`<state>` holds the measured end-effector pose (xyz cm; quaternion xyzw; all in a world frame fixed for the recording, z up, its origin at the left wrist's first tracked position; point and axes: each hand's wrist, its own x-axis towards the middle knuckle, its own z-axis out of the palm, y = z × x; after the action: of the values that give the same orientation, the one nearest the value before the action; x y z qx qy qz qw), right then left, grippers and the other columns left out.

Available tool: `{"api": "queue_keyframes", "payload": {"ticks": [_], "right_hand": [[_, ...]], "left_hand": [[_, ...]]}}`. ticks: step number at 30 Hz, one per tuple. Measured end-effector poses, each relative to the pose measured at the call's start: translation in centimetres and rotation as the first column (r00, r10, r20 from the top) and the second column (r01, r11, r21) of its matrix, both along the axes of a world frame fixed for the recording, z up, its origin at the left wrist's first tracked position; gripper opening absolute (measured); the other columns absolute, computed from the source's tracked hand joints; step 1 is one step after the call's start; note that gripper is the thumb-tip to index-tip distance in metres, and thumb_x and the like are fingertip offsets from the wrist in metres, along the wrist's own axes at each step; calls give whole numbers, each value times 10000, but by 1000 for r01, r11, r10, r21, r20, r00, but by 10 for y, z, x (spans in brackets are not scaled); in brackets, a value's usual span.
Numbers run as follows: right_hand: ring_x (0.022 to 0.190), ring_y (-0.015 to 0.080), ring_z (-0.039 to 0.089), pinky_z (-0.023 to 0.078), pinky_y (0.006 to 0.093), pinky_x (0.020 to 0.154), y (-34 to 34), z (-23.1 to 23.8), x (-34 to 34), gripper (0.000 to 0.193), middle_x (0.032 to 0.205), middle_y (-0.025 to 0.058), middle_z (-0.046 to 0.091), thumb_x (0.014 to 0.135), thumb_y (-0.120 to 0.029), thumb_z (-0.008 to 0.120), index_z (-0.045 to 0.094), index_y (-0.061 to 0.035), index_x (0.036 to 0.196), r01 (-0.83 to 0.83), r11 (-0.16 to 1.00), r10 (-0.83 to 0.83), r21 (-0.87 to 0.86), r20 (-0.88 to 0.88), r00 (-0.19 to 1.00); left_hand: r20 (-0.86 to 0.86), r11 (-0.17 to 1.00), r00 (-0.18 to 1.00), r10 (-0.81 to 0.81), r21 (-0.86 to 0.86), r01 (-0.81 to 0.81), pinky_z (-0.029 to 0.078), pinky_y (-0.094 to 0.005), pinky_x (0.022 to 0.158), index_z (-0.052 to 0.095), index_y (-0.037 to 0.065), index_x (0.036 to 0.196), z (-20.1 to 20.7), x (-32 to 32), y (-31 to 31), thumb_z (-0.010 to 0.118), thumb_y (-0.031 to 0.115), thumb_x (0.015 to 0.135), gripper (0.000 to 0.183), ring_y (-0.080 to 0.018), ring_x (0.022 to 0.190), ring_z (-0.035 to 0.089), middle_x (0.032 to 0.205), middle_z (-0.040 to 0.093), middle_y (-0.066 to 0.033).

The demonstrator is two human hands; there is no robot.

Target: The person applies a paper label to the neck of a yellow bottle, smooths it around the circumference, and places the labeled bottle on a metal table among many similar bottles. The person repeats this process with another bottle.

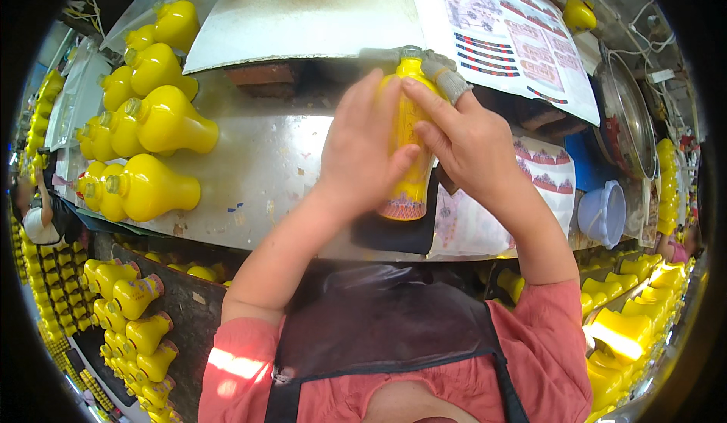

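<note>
A glossy yellow bottle with a clear ridged neck and a patterned band round its base lies with its neck away from me, partly over a dark cloth. My left hand is laid along its left side, fingers stretched and slightly blurred, thumb across the body. On the right, my right hand grips the bottle, index finger and thumb pressing on its upper part. A greyish-white ribbed covering shows at that hand's farther fingers, the tips of which are hidden.
Several yellow bottles lie stacked on the metal table's left side. Printed pattern sheets cover the far right, beside a white board. A pale blue bucket stands right. More yellow bottles fill racks below.
</note>
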<state>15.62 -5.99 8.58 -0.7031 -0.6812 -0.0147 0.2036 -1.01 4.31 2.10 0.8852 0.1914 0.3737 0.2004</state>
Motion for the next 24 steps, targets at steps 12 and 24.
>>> {"api": "queue_keyframes", "payload": {"ticks": [12, 24], "right_hand": [[722, 391, 677, 561, 461, 651, -1, -6, 1, 542, 898, 188, 614, 933, -265, 651, 567, -243, 1468, 4, 997, -5, 74, 14, 1000], [822, 172, 647, 542, 299, 799, -41, -60, -12, 939, 1507, 262, 494, 916, -234, 699, 158, -69, 1665, 131, 981, -195, -146, -798, 570]], "left_hand": [[-26, 999, 999, -30, -18, 29, 364, -509, 1183, 311, 6, 1570, -18, -5, 7, 671, 502, 915, 897, -491, 1396, 432, 1548, 382, -304], [219, 727, 963, -159, -633, 264, 298, -425, 1219, 71, 35, 1656, -50, -25, -20, 490, 476, 1022, 879, -326, 1467, 381, 1654, 273, -197]]}}
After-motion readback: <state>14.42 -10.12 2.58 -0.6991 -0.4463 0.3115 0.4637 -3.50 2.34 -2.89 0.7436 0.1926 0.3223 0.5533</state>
